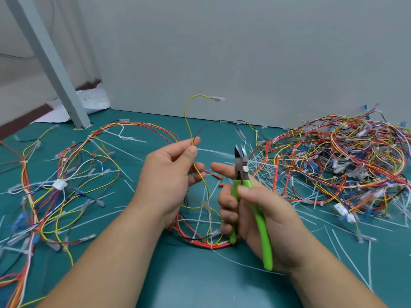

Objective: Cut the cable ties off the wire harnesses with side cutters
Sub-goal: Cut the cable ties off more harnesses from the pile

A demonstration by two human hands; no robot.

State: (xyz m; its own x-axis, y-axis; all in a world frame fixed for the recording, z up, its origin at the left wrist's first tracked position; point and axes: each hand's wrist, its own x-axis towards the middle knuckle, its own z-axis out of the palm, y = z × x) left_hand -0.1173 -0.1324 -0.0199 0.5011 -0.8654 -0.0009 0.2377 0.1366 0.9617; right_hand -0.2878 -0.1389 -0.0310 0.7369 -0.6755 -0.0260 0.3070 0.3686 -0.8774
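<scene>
Upright, side cutters (242,168) in right hand (281,223)

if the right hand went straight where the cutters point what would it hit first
Likely the black wire arcing from the left hand, beyond the side cutters in the right hand; depth is unclear, so it may miss.

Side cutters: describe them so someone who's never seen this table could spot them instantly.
On the teal mat, look left of the big wire pile. The right hand grips the side cutters, blades up. Their lime-green handles match nothing else nearby.
</scene>
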